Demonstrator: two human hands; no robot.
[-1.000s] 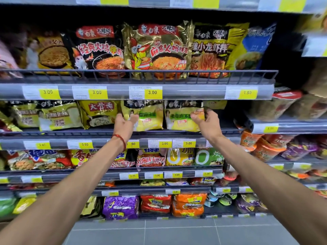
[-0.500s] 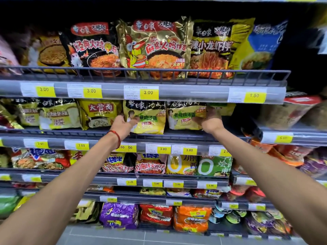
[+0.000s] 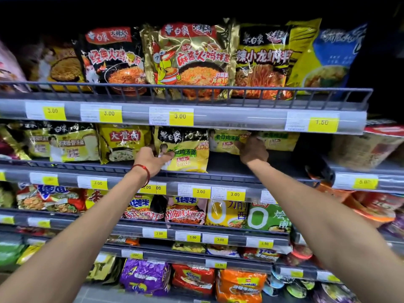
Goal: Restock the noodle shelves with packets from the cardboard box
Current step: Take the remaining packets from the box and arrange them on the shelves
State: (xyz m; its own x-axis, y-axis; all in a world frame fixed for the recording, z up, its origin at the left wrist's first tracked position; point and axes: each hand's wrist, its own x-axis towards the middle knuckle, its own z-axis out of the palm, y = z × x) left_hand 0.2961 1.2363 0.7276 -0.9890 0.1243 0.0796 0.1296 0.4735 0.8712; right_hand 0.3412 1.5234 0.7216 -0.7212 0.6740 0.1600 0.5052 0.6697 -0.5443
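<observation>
The second shelf (image 3: 229, 178) is carrying a row of noodle packets. The front packet (image 3: 185, 154), glossy yellow with a black band on top and a green label, is standing upright at its rail. The left hand (image 3: 153, 159) is gripping this packet's left edge, while the right hand (image 3: 253, 150) is clutching the rear packet (image 3: 225, 141), a matching one sitting deeper in.

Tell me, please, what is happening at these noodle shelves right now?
A person is arranging stock on a grey metal shelf. Their left hand pinches the lower corner of a yellow plastic noodle packet with a black top. Their right hand touches a neighbouring yellow packet further back; its grip is hidden.
</observation>
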